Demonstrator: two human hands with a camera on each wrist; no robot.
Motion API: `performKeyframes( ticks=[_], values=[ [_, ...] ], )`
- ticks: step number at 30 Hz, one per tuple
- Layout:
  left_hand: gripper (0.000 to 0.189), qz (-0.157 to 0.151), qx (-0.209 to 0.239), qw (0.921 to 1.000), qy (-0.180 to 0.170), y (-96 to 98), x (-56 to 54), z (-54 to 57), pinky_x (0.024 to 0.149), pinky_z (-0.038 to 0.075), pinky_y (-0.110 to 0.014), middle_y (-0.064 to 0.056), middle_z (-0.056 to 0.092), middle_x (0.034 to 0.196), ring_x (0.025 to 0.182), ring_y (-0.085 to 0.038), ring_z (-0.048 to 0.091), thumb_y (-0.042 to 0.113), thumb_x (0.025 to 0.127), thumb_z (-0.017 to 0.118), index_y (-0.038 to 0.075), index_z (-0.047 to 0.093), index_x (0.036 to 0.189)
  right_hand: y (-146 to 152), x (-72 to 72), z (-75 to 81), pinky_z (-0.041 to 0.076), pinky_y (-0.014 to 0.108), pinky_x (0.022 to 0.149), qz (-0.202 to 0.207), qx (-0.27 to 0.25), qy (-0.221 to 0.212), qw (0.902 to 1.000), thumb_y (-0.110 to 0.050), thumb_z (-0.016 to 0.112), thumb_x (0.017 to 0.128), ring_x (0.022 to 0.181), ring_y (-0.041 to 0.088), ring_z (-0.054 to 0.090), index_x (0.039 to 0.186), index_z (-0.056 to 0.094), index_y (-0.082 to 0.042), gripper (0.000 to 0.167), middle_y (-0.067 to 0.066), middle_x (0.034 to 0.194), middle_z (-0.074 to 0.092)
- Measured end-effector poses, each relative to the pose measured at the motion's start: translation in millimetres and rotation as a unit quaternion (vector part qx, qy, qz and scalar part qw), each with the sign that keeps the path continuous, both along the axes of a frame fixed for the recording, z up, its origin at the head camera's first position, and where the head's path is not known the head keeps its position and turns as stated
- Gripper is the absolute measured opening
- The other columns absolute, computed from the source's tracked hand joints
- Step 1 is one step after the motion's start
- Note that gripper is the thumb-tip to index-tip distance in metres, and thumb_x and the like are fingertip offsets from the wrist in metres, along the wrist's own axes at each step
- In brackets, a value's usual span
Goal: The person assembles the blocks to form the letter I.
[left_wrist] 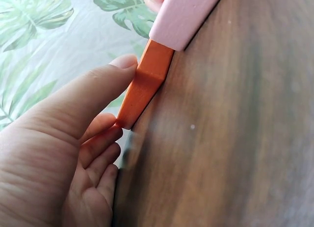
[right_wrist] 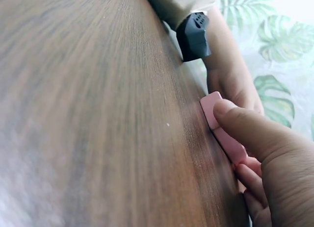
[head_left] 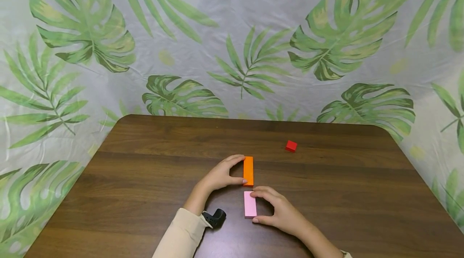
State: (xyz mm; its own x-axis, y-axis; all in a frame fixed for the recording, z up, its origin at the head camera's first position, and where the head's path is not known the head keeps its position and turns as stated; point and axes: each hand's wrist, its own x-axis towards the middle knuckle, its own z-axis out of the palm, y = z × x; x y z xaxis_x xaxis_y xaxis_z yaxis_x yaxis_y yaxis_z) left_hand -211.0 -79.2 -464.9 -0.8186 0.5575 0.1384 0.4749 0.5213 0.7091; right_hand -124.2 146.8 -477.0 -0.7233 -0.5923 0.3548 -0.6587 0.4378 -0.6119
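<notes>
An orange rectangular block lies flat on the table, its long side running away from me. My left hand pinches it from the left, thumb at its near end and a fingertip at its far end. Closer to me lies a pink rectangular block, roughly in line with the orange one and a small gap short of it. From the right, my right hand pinches the pink block lengthwise between thumb and fingers. The left wrist view shows the thumb against the orange block.
Farther back and to the right sits a small red block on the brown wooden table. A black wrist device is worn on the left wrist below the sleeve. A leaf-patterned cloth hangs behind the table's far edge.
</notes>
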Motion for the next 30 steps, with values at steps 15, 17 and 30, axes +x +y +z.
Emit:
performKeyframes(
  ticks=[15,17,30],
  values=[
    [0.072,0.003,-0.005,1.0,-0.002,-0.6,-0.6,-0.9,0.101,0.027,-0.038,-0.008,0.039,0.136,0.124,-0.021,0.034,0.034,0.075,0.072,0.005,0.042,0.134,-1.3,-1.0,1.1,0.041,0.036,0.089,-0.015,0.009,-0.009,0.9998,-0.036,0.071,0.075,0.108,0.014,0.047,0.12,0.056,-0.019,0.05,-0.006,0.12,0.047],
    [0.072,0.003,-0.005,1.0,0.0,-0.7,-0.9,-1.3,0.101,0.027,-0.038,-0.008,0.039,0.136,0.124,-0.021,0.034,0.034,0.075,0.072,0.006,0.042,0.134,-2.1,-0.9,1.1,0.042,0.036,0.088,-0.023,0.011,-0.013,0.9996,-0.037,0.071,0.075,0.107,0.013,0.047,0.12,0.056,-0.019,0.05,-0.007,0.119,0.046],
    [0.071,0.002,-0.006,1.0,0.002,-0.1,-1.0,-2.3,0.101,0.027,-0.038,-0.009,0.04,0.135,0.125,-0.022,0.034,0.035,0.076,0.071,0.006,0.042,0.134,-2.7,-2.4,-1.5,0.044,0.033,0.085,-0.03,0.005,-0.006,0.9995,-0.035,0.07,0.076,0.102,0.012,0.049,0.121,0.057,-0.016,0.05,-0.007,0.115,0.047]
  ],
)
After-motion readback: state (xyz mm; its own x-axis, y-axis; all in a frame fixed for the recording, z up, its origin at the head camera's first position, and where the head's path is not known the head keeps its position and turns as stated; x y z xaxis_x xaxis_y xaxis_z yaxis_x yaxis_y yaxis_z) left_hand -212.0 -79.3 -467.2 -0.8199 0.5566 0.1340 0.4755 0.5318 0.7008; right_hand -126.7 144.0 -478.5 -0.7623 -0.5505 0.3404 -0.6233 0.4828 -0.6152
